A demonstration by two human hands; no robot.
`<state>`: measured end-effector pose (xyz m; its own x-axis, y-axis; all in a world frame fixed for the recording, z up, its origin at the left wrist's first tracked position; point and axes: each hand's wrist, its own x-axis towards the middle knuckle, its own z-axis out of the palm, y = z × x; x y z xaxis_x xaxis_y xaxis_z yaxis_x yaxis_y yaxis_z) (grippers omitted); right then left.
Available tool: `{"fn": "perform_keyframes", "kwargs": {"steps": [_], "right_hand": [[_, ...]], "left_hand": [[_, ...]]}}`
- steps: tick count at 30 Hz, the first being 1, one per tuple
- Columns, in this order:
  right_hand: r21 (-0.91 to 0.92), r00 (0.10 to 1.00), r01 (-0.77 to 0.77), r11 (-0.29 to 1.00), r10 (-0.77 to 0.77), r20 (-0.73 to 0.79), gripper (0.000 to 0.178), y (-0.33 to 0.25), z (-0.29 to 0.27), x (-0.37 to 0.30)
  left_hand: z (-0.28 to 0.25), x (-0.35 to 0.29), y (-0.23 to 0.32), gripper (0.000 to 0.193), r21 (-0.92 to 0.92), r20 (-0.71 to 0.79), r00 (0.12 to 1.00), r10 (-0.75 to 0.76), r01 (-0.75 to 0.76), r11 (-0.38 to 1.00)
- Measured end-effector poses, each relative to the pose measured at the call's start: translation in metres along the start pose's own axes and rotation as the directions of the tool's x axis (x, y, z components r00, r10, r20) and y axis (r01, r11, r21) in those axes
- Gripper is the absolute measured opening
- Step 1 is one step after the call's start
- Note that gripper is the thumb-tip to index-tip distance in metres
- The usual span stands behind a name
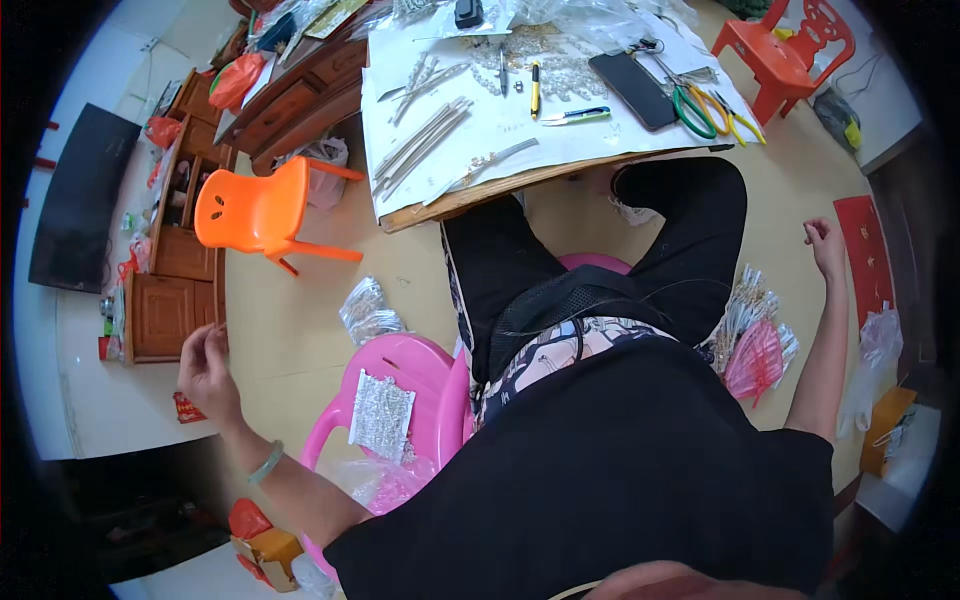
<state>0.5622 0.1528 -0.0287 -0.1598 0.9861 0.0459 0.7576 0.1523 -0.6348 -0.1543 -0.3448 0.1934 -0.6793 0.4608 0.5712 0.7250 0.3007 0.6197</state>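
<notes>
My arms are spread wide, both hands away from the table. My left hand (207, 376) is out at the far left with its fingers bent together in a pinch. My right hand (826, 248) is raised at the right, its fingers also curled closed. What either hand holds, if anything, is too small to make out. In front of me on the white-covered table (590, 142) lie a black phone (634, 91), green-handled scissors (694, 112), yellow-handled pliers (738, 119), a yellow-black craft knife (535, 88), tweezers (503, 68), a blue-green pen-like tool (577, 116) and bundled thin strips (424, 143).
At my left are a pink chair (430, 362) holding a card wound with beaded trim (382, 416), a small orange chair (262, 208) and a silvery packet (369, 312) on the floor. Bundled strands (744, 312) and a pink mesh bag (755, 362) lie at my right. A red chair (775, 60) stands far right.
</notes>
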Motion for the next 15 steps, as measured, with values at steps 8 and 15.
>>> {"fn": "perform_keyframes", "kwargs": {"steps": [8, 15], "right_hand": [[-0.149, 0.98, -0.003, 0.989, -0.027, -0.2, 0.022, -0.113, -0.026, -0.042], [0.61, 0.784, 0.416, 0.675, -0.606, 0.135, 0.045, -0.351, 0.074, -0.1]], "left_hand": [[0.122, -0.004, 0.131, 0.009, 0.004, 0.36, 0.798, 0.483, -0.519, 0.855], [0.239, -0.05, 0.184, 0.008, -0.18, 0.457, 0.489, 0.743, -0.767, 0.615]]}}
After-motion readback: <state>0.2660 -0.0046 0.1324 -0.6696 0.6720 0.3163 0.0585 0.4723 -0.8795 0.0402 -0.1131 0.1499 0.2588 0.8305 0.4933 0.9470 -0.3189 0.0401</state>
